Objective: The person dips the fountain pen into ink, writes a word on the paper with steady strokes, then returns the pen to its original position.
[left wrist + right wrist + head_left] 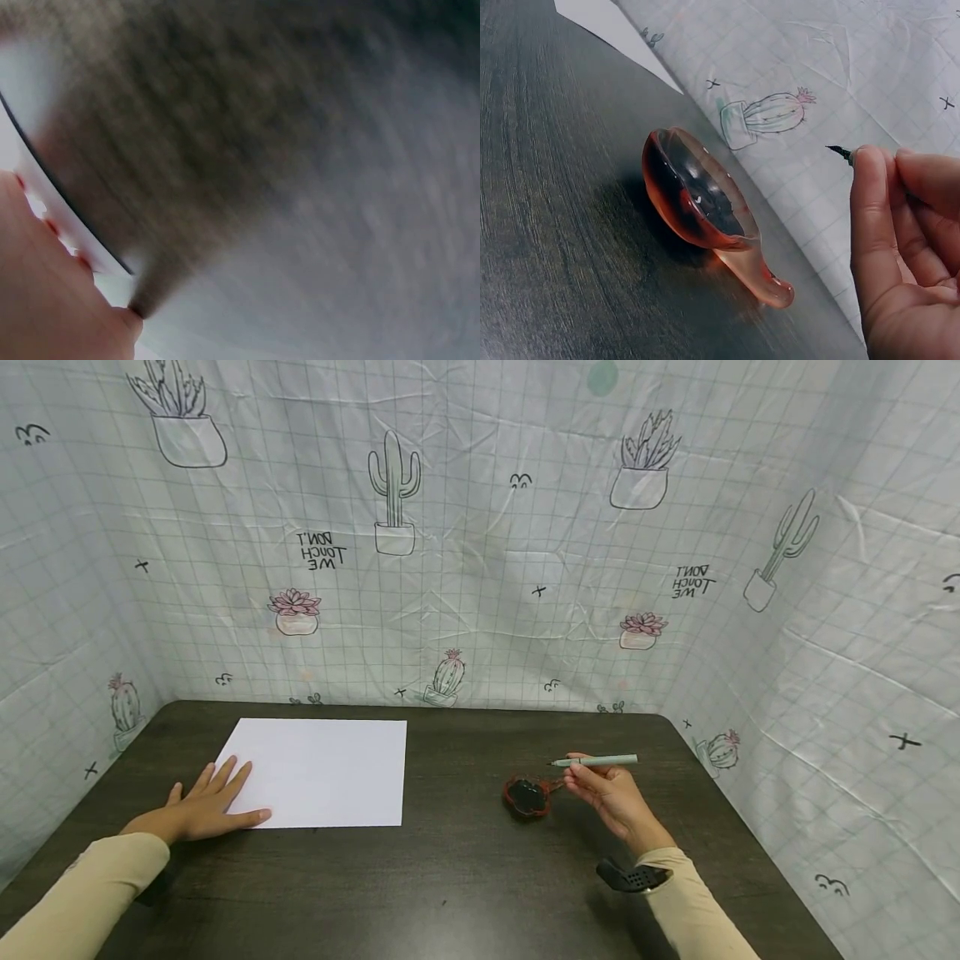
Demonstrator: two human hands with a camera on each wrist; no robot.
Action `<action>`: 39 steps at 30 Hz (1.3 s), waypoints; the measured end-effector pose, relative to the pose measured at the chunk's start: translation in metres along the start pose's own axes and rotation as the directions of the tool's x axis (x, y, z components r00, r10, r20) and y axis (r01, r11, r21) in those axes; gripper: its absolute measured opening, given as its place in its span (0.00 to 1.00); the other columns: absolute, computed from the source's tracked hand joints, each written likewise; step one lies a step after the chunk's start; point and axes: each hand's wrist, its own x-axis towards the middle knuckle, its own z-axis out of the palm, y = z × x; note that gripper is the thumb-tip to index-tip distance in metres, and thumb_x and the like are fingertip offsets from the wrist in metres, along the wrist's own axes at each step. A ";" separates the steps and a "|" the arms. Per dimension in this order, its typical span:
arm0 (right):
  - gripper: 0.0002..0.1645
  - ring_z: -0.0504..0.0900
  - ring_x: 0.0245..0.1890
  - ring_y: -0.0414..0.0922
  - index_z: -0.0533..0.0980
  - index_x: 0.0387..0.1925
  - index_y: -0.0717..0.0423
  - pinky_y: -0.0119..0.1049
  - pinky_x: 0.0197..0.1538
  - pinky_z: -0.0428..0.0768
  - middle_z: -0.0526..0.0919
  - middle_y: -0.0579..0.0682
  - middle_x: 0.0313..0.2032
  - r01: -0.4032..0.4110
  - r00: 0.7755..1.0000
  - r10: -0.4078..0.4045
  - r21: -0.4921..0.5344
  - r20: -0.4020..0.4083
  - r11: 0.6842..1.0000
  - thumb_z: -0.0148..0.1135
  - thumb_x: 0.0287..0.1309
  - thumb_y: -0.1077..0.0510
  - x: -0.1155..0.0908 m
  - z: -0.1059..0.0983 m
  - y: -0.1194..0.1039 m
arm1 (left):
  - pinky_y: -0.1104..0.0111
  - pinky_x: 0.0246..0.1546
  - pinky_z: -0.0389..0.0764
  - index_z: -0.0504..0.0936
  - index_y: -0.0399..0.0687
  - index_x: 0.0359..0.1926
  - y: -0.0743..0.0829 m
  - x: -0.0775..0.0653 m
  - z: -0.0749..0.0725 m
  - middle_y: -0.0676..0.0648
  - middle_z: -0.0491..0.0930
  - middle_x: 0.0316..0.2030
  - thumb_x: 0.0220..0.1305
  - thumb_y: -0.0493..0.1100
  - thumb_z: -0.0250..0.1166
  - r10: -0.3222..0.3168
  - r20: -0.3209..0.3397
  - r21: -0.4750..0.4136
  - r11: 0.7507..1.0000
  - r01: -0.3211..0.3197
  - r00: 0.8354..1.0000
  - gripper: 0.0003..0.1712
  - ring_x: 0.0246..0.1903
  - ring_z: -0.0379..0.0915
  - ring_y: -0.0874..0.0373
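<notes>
A blank white sheet of paper lies on the dark table at left. My left hand rests with spread fingers on its left edge; the left wrist view shows only part of that hand. In my right hand, fingers and thumb pinch a pale green brush pen, raised above the table and roughly level. Its dark pointed tip shows in the right wrist view. Just left of this hand sits a translucent orange-red dish with a short handle, holding dark liquid.
The dark wood table ends at a white grid-patterned cloth with cactus drawings, which hangs behind it and along both sides. A black band is on the right wrist.
</notes>
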 end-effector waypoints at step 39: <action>0.13 0.86 0.29 0.47 0.82 0.40 0.68 0.42 0.34 0.84 0.86 0.58 0.33 0.145 0.981 -0.015 -0.676 0.194 0.723 0.68 0.56 0.61 0.024 0.012 0.012 | 0.27 0.49 0.15 0.35 0.49 0.76 0.004 0.001 -0.004 0.33 0.26 0.73 0.54 0.78 0.54 -0.020 0.025 -0.015 1.000 0.021 0.999 0.64 0.68 0.16 0.28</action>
